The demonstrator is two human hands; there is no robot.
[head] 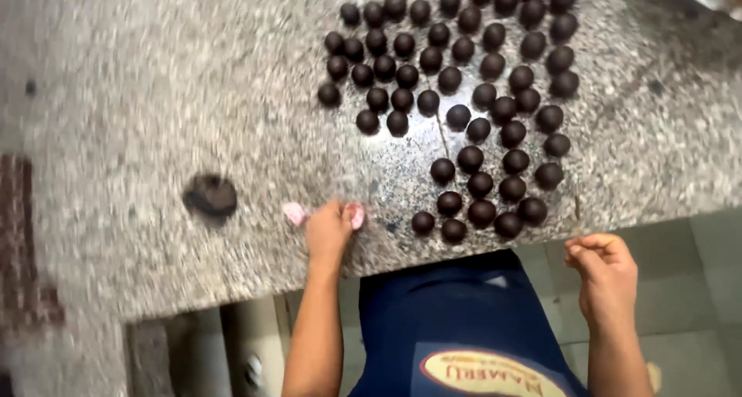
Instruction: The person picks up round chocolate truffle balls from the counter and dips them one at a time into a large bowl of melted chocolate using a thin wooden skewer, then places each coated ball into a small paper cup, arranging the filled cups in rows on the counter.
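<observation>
1 head-worn camera looks steeply down from above onto the granite counter (154, 95) edge and floor (696, 289). It sits near the person's torso; both forearms enter from the bottom. The frame is motion-blurred at left.

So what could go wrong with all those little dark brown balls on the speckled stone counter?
1. The round dark brown balls nearest the speckled stone counter's edge might roll off onto the floor.
2. The left hand, holding a small pink thing, rests close beside them and could bump one.
3. The flattened dark lump may stick to the stone.
</observation>
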